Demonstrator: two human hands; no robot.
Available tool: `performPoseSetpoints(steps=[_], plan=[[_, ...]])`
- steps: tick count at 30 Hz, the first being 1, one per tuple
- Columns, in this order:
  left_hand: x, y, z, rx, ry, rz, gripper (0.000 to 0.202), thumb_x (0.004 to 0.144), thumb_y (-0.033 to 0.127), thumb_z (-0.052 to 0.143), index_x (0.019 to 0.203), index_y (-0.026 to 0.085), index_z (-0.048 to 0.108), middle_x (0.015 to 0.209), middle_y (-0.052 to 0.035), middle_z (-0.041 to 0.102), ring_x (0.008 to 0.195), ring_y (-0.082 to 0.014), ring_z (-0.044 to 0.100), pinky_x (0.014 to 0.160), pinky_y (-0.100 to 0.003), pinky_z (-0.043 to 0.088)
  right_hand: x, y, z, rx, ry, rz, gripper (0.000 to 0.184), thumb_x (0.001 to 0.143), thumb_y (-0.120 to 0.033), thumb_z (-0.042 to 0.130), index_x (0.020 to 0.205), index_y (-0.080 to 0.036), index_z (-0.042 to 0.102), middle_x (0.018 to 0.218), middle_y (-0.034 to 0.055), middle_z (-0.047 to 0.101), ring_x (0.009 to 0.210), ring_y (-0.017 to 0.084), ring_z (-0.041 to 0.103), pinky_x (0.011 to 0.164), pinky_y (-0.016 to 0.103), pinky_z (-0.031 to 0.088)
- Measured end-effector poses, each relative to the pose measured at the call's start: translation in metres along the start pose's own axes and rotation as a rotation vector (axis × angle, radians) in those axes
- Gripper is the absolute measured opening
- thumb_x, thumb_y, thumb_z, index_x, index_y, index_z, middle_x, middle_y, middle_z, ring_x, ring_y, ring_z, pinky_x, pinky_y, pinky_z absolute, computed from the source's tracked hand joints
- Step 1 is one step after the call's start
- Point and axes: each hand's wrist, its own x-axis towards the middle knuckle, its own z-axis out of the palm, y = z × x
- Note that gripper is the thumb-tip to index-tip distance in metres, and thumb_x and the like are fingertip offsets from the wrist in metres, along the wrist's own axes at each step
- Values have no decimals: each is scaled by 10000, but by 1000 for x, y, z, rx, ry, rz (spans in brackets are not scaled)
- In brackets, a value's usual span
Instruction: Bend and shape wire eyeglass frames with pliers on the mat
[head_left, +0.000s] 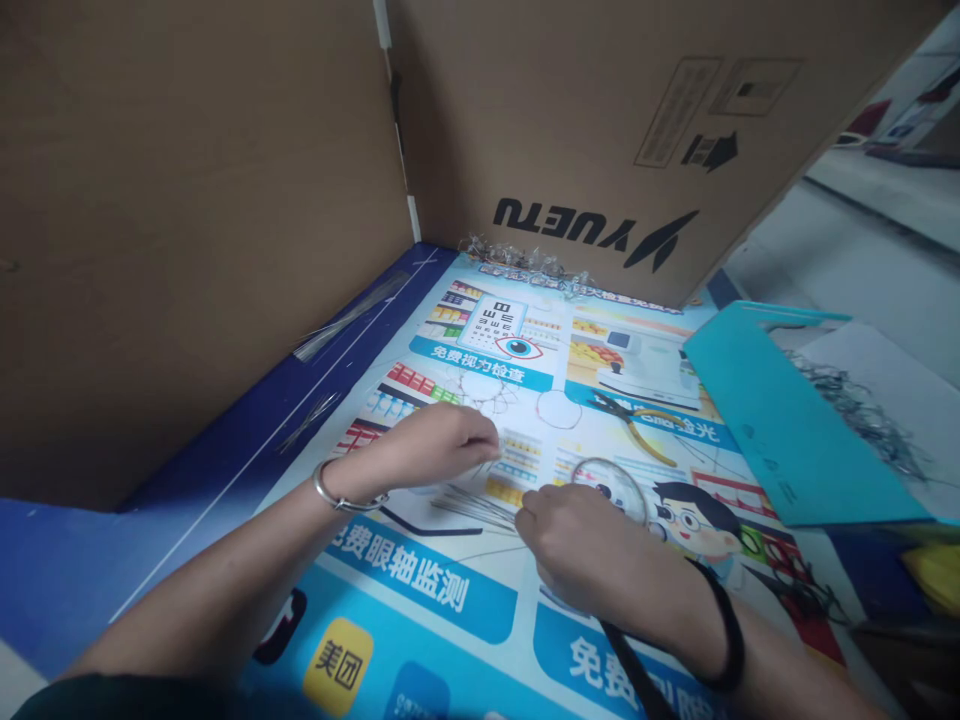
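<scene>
My left hand (450, 442) is closed in a pinch above the printed sheet; whatever lies in its fingertips is too small to make out. To its right, my right hand (574, 545) is closed too, its fingers curled under and hidden. Between the hands lies a bundle of thin metal wires (476, 505), its right ends reaching the right fingertips. A round wire coil (643, 490) shows just behind the right hand. Beyond are a thin wire ring (559, 424), a spiky wire circle (480, 402) and pliers with yellow handles (646, 440).
Cardboard walls (202, 200) rise at the left and back. Clear, crinkled pieces (525, 260) line the back corner. Thin wires (352, 318) lie along the left side. A teal box (780, 440) at right holds tangled wire pieces (862, 410). Dark looped items (806, 590) sit at lower right.
</scene>
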Motion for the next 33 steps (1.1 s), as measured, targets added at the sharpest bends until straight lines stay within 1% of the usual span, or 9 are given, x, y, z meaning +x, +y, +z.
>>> performPoseSetpoints(steps=[3, 4, 6, 10, 12, 18, 22, 26, 33], plan=[[-4, 9, 1, -30, -190, 72, 238, 866, 307, 464, 841, 205, 677, 803, -18, 695, 695, -125, 585, 616, -214, 380, 0, 5, -4, -1, -20, 26, 130, 734, -72, 480, 788, -154, 566, 772, 58, 614, 644, 141, 515, 521, 280, 214], [-6, 11, 2, -22, -219, 89, 226, 860, 315, 476, 834, 216, 677, 802, -11, 699, 694, -126, 587, 606, -213, 372, 1, 6, -4, -6, -24, 29, 135, 738, -71, 479, 800, -150, 569, 777, 60, 616, 647, 139, 519, 522, 281, 215], [-8, 16, 6, 26, -230, 111, 200, 843, 311, 499, 790, 224, 671, 775, -2, 699, 670, -129, 585, 570, -216, 349, 1, 7, -4, -20, -19, 40, 144, 747, -72, 474, 817, -145, 576, 772, 61, 618, 646, 140, 525, 521, 286, 215], [-10, 21, 16, 180, -194, 117, 206, 807, 211, 501, 648, 190, 630, 604, -8, 640, 499, -114, 512, 463, -241, 263, 3, 8, -3, -31, -14, 59, 148, 762, -83, 462, 815, -144, 587, 754, 60, 615, 630, 145, 520, 515, 298, 217], [-9, 22, 20, 239, -165, 121, 212, 790, 184, 502, 605, 175, 606, 558, -14, 606, 462, -113, 483, 442, -254, 237, 4, 9, -2, -30, -12, 62, 150, 769, -86, 458, 814, -143, 589, 747, 58, 614, 622, 141, 514, 515, 300, 218], [-10, 15, 29, 339, -32, 189, 175, 769, 104, 508, 631, 174, 591, 647, -32, 614, 563, -134, 525, 465, -264, 277, 4, 10, -6, -27, 24, 75, 148, 774, -84, 455, 775, -154, 585, 722, 49, 607, 608, 135, 494, 518, 290, 207], [-11, 14, 31, 392, -10, 211, 159, 772, 77, 510, 672, 174, 586, 651, -27, 600, 602, -137, 532, 504, -263, 318, 4, 10, -7, -53, 51, 100, 138, 780, -81, 464, 774, -160, 577, 726, 43, 601, 603, 137, 491, 516, 279, 215], [-10, 17, 31, 479, 21, 182, 143, 765, 59, 515, 693, 168, 572, 686, -38, 604, 653, -160, 539, 535, -273, 345, 6, 11, -6, -101, 101, 138, 118, 796, -79, 478, 764, -160, 556, 740, 38, 592, 617, 140, 508, 534, 272, 266], [-8, 18, 35, 517, 84, 182, 136, 759, 46, 521, 703, 165, 555, 682, -36, 584, 650, -156, 518, 536, -270, 352, 10, 9, -7, -91, 101, 211, 150, 798, -33, 479, 775, -159, 557, 770, 44, 583, 703, 156, 549, 604, 275, 352]])
